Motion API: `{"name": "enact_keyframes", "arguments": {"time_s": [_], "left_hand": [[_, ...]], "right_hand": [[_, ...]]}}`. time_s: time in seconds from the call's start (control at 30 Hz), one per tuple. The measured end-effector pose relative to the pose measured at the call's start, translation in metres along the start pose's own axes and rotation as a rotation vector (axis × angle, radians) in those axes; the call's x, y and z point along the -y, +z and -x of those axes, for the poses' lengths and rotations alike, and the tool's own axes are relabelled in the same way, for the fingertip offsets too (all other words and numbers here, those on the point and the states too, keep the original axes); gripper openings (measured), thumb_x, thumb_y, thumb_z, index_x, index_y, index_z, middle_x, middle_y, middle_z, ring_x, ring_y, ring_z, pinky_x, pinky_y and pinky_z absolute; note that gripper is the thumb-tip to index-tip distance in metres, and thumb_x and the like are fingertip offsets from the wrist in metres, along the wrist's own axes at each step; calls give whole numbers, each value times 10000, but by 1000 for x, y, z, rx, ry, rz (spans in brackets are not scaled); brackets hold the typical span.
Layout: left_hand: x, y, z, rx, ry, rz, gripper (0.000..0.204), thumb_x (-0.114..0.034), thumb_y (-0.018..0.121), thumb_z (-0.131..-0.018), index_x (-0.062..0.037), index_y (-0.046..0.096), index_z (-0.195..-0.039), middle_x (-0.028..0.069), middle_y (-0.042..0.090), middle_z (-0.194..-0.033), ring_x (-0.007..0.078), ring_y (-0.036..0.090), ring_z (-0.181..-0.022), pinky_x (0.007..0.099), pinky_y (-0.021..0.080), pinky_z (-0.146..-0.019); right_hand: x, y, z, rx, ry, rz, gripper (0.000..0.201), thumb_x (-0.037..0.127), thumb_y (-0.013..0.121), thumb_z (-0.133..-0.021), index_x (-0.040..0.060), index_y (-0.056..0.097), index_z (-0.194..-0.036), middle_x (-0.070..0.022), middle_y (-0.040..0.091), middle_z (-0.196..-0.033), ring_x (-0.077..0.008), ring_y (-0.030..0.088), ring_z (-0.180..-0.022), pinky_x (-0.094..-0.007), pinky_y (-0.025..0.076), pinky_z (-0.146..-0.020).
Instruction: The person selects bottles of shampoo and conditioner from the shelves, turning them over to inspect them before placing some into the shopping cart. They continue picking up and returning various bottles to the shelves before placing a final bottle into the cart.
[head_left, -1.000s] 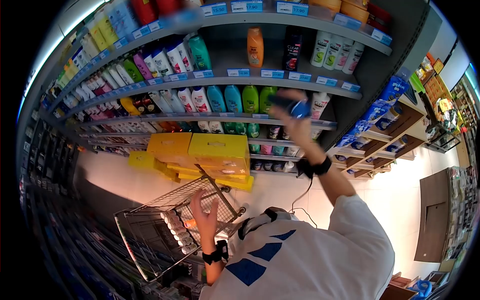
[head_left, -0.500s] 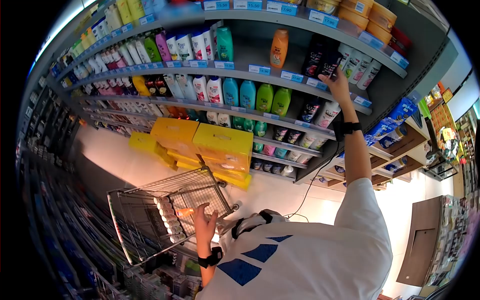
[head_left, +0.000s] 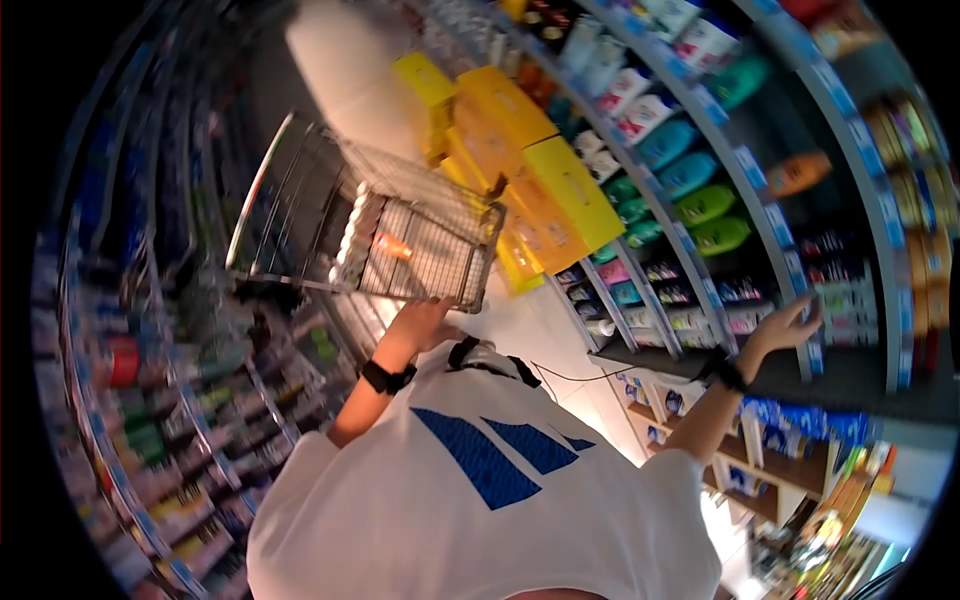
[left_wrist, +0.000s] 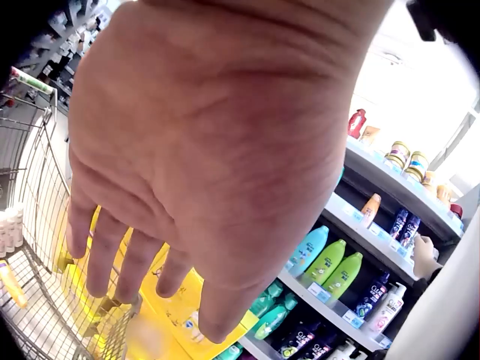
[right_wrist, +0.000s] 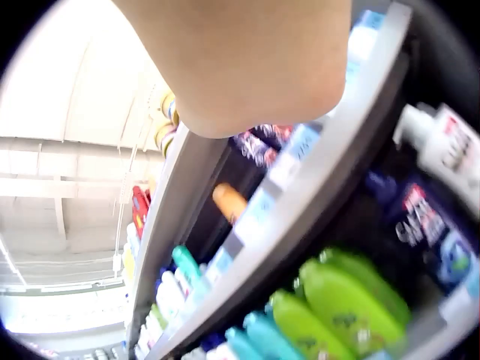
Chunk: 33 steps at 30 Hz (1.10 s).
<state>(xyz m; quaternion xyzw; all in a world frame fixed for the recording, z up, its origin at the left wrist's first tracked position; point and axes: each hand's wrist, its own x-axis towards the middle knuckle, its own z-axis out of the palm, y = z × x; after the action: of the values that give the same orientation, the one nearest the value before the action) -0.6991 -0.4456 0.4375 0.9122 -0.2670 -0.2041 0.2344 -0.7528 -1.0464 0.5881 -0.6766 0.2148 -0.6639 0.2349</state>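
Beside the shopping cart's near rim (head_left: 395, 297), the left hand (head_left: 418, 328) is bent at the wrist; contact is unclear. Its fingers hang extended and empty in the left wrist view, below the palm (left_wrist: 202, 150). The right hand (head_left: 785, 328) is at the shelf edge with fingers spread, holding nothing, close to dark bottles (head_left: 825, 243). In the right wrist view only the base of that hand (right_wrist: 262, 75) shows; its fingers are hidden. An orange bottle (head_left: 392, 246) lies in the cart beside a row of white bottles (head_left: 358, 240).
Yellow boxes (head_left: 570, 195) are stacked between cart and shelves. Another orange bottle (head_left: 798, 174) stands on the shelf, with green bottles (head_left: 718, 235) on the shelf below. A cable (head_left: 580, 378) runs toward the right wrist. More stocked shelves (head_left: 150, 400) line the left.
The head view has turned, bringing the shelves to the right. The right hand has let go of the dark bottle and drawn back to the shelf edge. The left hand has come nearer the cart's rim.
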Motion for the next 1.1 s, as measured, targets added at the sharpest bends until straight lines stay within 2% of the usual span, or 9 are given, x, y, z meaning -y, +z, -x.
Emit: {"name": "enact_keyframes", "arguments": {"time_s": [0.07, 0.1, 0.13, 0.17, 0.27, 0.53, 0.6, 0.9, 1.1], "left_hand": [[13, 10, 0, -11, -57, -30, 566, -492, 694, -900, -35, 620, -1227, 247, 703, -1104, 439, 674, -1051, 489, 538, -899], [18, 12, 1, -4, -65, -30, 577, -493, 688, -906, -40, 609, -1255, 250, 697, -1131, 437, 671, -1065, 487, 536, -911], [23, 12, 2, 6, -66, -33, 589, -494, 682, -911, -45, 598, -1284, 253, 691, -1158, 435, 667, -1078, 485, 534, -922], [24, 9, 2, 3, -84, -21, 589, -494, 682, -911, -45, 598, -1284, 253, 691, -1158, 435, 667, -1078, 485, 534, -922], [32, -7, 2, 135, -191, 66, 609, -474, 681, -921, -57, 563, -1349, 255, 680, -1193, 426, 659, -1108, 484, 530, -936], [123, 11, 2, 94, -509, 160, 668, -432, 700, -911, -58, 506, -1429, 248, 660, -1255, 445, 625, -1162, 497, 509, -994], [146, 18, 1, -193, -648, 118, 708, -431, 705, -909, -41, 466, -1450, 238, 611, -1348, 447, 558, -1254, 501, 482, -1041], [316, 49, -36, -148, -882, 367, 697, -307, 745, -867, 3, 446, -1415, 267, 555, -1384, 431, 497, -1320, 485, 442, -1092], [434, 96, -64, -372, -1286, 530, 680, -198, 780, -800, 30, 479, -1365, 292, 602, -1307, 444, 573, -1234, 477, 473, -1042]], "right_hand": [[-25, 3, 70, 146, -152, 145, 326, 128, 666, -1006, -86, 596, -1241, -211, 678, -1139, -288, 651, -972, -413, 528, -894], [-33, 1, 117, 341, 164, 211, 225, 101, 635, -1007, -53, 616, -1171, -197, 658, -1154, -289, 623, -944, -430, 511, -885], [-54, 2, 173, 403, 2, 190, 217, 109, 669, -972, -20, 634, -1142, -183, 641, -1147, -298, 607, -961, -430, 501, -877], [-18, 8, 214, 602, 311, 335, 248, 124, 694, -940, -6, 644, -1145, -174, 640, -1102, -308, 607, -1031, -434, 494, -898], [-59, -1, 357, 1118, 307, 142, 297, 84, 717, -902, 26, 650, -1186, -143, 619, -1201, -281, 607, -1133, -440, 515, -933], [67, 54, 479, 1811, 648, -211, 346, 126, 745, -903, 10, 663, -1219, -125, 721, -1124, -189, 697, -902, -313, 567, -784], [85, 73, 498, 1959, 626, -169, 351, 152, 738, -913, 3, 660, -1221, -138, 723, -1128, -209, 706, -920, -322, 566, -804], [137, 182, 602, 2036, 611, -128, 303, 185, 727, -919, 32, 676, -1175, -109, 712, -938, -201, 697, -851, -335, 567, -774], [158, 258, 685, 1576, 1767, 75, 395, 195, 685, -954, 27, 573, -1293, -94, 631, -1110, -253, 686, -940, -363, 594, -782]]}}
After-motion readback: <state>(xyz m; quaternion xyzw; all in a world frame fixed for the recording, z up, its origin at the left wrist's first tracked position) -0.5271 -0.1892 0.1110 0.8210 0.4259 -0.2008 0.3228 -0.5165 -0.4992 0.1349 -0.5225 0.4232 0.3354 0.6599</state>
